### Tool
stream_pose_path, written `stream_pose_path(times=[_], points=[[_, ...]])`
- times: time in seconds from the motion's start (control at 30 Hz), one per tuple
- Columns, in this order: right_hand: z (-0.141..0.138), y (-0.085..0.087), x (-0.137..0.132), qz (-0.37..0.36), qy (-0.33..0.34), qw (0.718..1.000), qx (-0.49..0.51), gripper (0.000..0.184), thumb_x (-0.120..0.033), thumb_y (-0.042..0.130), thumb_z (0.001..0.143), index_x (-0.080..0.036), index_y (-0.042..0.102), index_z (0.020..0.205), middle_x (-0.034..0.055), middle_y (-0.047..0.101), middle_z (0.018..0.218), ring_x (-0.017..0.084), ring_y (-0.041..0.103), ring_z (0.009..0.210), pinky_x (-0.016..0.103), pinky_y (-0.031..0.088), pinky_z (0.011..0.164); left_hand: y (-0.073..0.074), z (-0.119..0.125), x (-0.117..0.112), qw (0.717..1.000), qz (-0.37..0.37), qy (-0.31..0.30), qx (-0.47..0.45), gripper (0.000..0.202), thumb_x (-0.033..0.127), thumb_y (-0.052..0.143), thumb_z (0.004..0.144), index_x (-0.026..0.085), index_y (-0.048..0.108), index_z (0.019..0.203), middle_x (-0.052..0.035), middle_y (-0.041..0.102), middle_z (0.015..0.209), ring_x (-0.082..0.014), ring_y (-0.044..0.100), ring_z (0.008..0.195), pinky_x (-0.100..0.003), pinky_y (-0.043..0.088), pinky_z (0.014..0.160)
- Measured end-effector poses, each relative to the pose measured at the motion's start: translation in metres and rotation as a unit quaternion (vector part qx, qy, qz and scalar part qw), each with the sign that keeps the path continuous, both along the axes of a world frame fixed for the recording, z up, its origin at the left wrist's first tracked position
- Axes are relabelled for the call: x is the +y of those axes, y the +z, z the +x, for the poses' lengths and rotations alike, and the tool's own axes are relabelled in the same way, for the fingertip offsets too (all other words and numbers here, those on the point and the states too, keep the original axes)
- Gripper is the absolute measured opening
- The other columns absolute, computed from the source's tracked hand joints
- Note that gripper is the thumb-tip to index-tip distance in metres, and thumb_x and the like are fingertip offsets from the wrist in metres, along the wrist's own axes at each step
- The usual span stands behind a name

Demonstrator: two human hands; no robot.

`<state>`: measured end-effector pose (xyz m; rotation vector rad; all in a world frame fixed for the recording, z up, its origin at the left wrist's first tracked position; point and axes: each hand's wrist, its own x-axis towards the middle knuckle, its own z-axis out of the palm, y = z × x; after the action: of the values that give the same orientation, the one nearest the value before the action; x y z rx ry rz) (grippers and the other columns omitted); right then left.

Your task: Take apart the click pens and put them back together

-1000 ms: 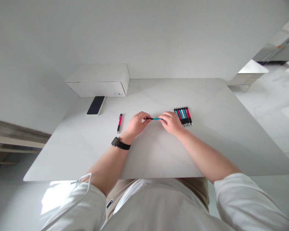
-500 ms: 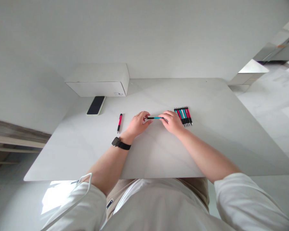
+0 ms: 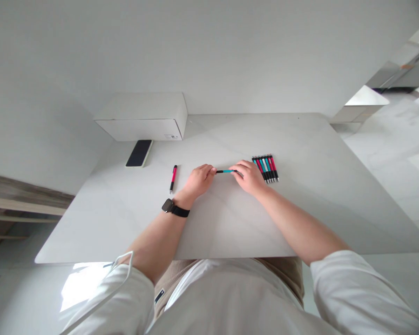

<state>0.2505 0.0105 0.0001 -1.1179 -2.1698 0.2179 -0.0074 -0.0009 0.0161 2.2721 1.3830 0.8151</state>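
Between my two hands a teal-and-black pen (image 3: 225, 171) lies level, its black end toward the left. My left hand (image 3: 199, 179), with a black watch on the wrist, is closed on the black end, fingertips and thumb pressed together over the tip. At the teal end my right hand (image 3: 248, 177) pinches the pen, hiding that end. Just right of my right hand lies a row of several pens (image 3: 266, 168) in pink, teal and white with black grips. A single pink pen (image 3: 173, 179) rests by itself left of my left hand.
A long white box (image 3: 139, 129) stands against the wall at the back left of the white table (image 3: 226, 223). In front of the box lies a phone (image 3: 138, 153), dark screen up. The table's front edge runs close to my body.
My left thumb and fingers, apart around the black tip before, have closed together on it. My right hand and the pens on the table stay where they were.
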Motion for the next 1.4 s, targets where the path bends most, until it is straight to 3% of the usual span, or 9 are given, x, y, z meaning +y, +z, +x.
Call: stream_pose_path(times=[0.17,0.23,0.4,0.57,0.7,0.83,1.1,1.27,1.4], points=[[-0.0001,-0.0004,0.0002,-0.003,-0.003,1.0,-0.001,0.02,-0.024,0.064,0.099,-0.029,0.077,0.113,0.0065,0.074,0.109,0.026,0.068,0.099,0.043,0.051,0.095,-0.0037,0.0002,0.0002,1.0,-0.008,0.011,-0.008,0.011,0.033,0.057,0.102,0.024,0.062,0.104,-0.005,0.069,0.1,-0.0198,0.064,0.083,-0.033,0.049,0.074],[0.0,-0.0002,0.0,0.0,-0.006,1.0,0.005,0.02,-0.024,0.064,0.099,-0.029,0.077,0.113,0.0064,0.074,0.109,0.026,0.069,0.1,0.042,0.051,0.094,-0.0035,0.0001,-0.0005,1.0,-0.008,0.016,-0.018,0.016,0.037,0.061,0.101,0.024,0.062,0.11,-0.0049,0.069,0.104,-0.0191,0.064,0.083,-0.033,0.049,0.074],[-0.0001,0.0007,-0.0005,-0.005,0.002,1.0,0.003,0.021,-0.023,0.065,0.099,-0.029,0.077,0.114,0.0062,0.074,0.109,0.025,0.069,0.098,0.041,0.052,0.093,-0.0029,-0.0004,0.0014,1.0,0.003,-0.003,-0.004,0.03,0.036,0.042,0.109,0.023,0.065,0.096,-0.0065,0.068,0.095,-0.0218,0.065,0.09,-0.036,0.051,0.084],[0.0001,0.0017,-0.0004,-0.004,-0.003,1.0,0.005,0.019,-0.024,0.065,0.099,-0.03,0.077,0.112,0.0061,0.074,0.107,0.025,0.069,0.098,0.042,0.051,0.093,-0.0032,0.0011,0.0003,1.0,-0.01,0.01,-0.016,0.01,0.03,0.057,0.102,0.024,0.063,0.106,-0.0063,0.069,0.104,-0.0213,0.066,0.09,-0.035,0.052,0.08],[-0.0001,0.0031,-0.0009,-0.004,-0.003,1.0,0.009,0.019,-0.024,0.064,0.099,-0.03,0.077,0.112,0.0062,0.074,0.108,0.026,0.069,0.099,0.042,0.052,0.094,-0.0016,0.0011,-0.0009,1.0,0.002,0.006,-0.023,0.016,0.035,0.053,0.105,0.024,0.063,0.11,-0.0067,0.069,0.106,-0.0213,0.065,0.091,-0.036,0.052,0.082],[-0.0007,0.0027,-0.0015,-0.004,0.0,1.0,0.008,0.02,-0.024,0.065,0.099,-0.03,0.077,0.114,0.0064,0.074,0.109,0.025,0.069,0.099,0.042,0.052,0.094,-0.0023,0.0002,0.002,1.0,0.007,-0.016,0.003,0.03,0.033,0.041,0.109,0.023,0.065,0.095,-0.0065,0.069,0.093,-0.0234,0.066,0.092,-0.038,0.051,0.088],[-0.0011,0.0017,-0.0008,-0.015,-0.001,1.0,0.019,0.019,-0.023,0.066,0.097,-0.029,0.078,0.11,0.006,0.075,0.106,0.024,0.07,0.098,0.04,0.053,0.093,-0.0006,0.0005,0.0018,1.0,0.007,-0.008,-0.009,0.011,0.025,0.055,0.102,0.023,0.066,0.105,-0.0071,0.069,0.103,-0.0221,0.065,0.091,-0.035,0.052,0.081],[-0.002,0.0032,-0.0007,-0.047,0.005,0.997,0.057,0.015,-0.026,0.068,0.096,-0.028,0.079,0.106,0.0046,0.078,0.101,0.024,0.072,0.095,0.04,0.054,0.093,-0.0011,-0.001,0.0029,1.0,0.018,-0.008,-0.017,0.008,0.023,0.059,0.1,0.022,0.066,0.104,-0.0066,0.068,0.102,-0.0213,0.065,0.091,-0.035,0.052,0.082],[0.0002,0.0059,0.0004,-0.136,-0.011,0.979,0.149,0.02,-0.038,0.076,0.09,-0.028,0.079,0.107,0.0036,0.08,0.106,0.024,0.073,0.097,0.039,0.056,0.095,-0.0031,-0.0034,0.0036,1.0,0.019,0.009,-0.023,0.006,0.023,0.063,0.098,0.022,0.066,0.103,-0.0061,0.068,0.102,-0.021,0.065,0.091,-0.034,0.052,0.083]])
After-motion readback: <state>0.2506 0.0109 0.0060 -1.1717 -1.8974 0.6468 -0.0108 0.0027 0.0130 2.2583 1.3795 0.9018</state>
